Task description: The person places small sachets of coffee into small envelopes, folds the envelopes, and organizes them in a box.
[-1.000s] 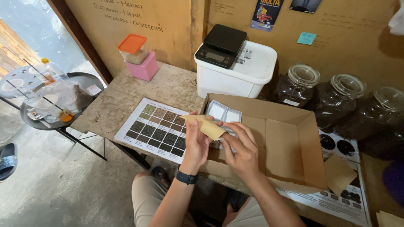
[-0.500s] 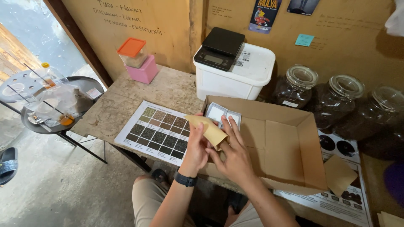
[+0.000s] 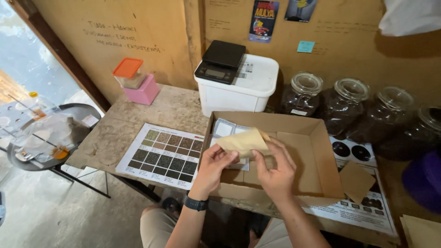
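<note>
Both hands pinch one tan paper pouch (image 3: 242,142) and hold it just above the near left corner of the open cardboard box (image 3: 317,151). The left hand (image 3: 212,166) has its grip pressed on the pouch's lower left edge, thumb on top. The right hand (image 3: 274,169) has its grip pinched on the pouch's right edge, where a corner of the paper folds over.

The box is shallow, with its flaps open. It lies on the table (image 3: 161,108) with its near edge at the table's front. Inside it, under the pouch, lie white packets (image 3: 226,128) against the left wall; the rest of its floor shows bare cardboard.

Left of the box, a printed chart (image 3: 161,155) with a grid of dark squares lies flat on the table. Behind the box stands a white tub (image 3: 248,89) with its lid on, and a black scale (image 3: 219,60) rests on that lid. At the back left, a small clear tub with an orange lid (image 3: 128,72) sits on a pink block (image 3: 144,92).

Right of the white tub, four glass jars (image 3: 342,108) stand in a row along the wall, lids shut, each filled with something dark. In front of them lies another printed sheet (image 3: 358,202), with a loose brown pouch (image 3: 356,181) on it.
</note>
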